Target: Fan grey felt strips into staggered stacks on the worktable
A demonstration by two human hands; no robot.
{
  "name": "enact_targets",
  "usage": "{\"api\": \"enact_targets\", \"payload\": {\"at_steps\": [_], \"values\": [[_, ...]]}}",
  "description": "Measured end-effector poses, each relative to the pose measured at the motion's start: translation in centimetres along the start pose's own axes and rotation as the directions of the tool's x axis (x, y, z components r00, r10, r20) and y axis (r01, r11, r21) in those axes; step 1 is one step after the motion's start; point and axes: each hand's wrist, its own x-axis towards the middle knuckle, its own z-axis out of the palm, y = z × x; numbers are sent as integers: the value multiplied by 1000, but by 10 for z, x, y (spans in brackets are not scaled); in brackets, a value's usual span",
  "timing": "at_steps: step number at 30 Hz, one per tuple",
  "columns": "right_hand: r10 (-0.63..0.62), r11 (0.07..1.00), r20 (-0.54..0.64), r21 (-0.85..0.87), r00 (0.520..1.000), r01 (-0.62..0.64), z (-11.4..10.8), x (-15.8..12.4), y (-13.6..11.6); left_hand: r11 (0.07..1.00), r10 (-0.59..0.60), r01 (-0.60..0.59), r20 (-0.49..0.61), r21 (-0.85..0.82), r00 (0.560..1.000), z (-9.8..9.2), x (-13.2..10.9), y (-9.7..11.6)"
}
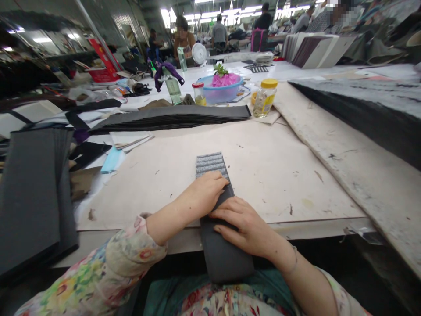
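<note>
A long dark grey strip (226, 259) of sheet material runs from my lap over the table's front edge. At its far end, the light grey fuzzy edges of several stepped layers (210, 161) show as bands. My left hand (212, 188) is closed on the strip just below these bands, its fingers curled over the right edge. Closer to me, my right hand (245, 224) grips the strip at the table edge, thumb and fingers close together on it. The hands nearly touch, and they cover part of the strip between them.
Beyond lies a stack of long dark strips (177, 116), with more dark panels (33, 188) at left. A yellow-lidded jar (265, 98), a red-lidded jar (199, 93) and a blue basin (220, 93) stand behind. A raised board (332, 162) slants along the right. People work in the background.
</note>
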Motion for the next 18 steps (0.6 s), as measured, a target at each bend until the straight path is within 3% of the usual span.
{"api": "enact_targets", "payload": {"at_steps": [9, 12, 15, 18], "values": [[-21, 999, -21, 44, 1000, 22, 2, 0, 0, 990, 78, -76, -13, 120, 997, 5, -10, 7], [49, 998, -136, 50, 989, -43, 2, 1, 3, 996, 66, -64, -29, 66, 997, 6, -12, 3], [158, 979, -326, -75, 932, -192, 0, 6, 8, 999, 42, -42, -71, 7, 997, 9, -14, -2], [139, 948, -355, -221, 925, -227, 1, 12, 14, 999, 14, -20, -114, -49, 993, 12, -15, -5]]}}
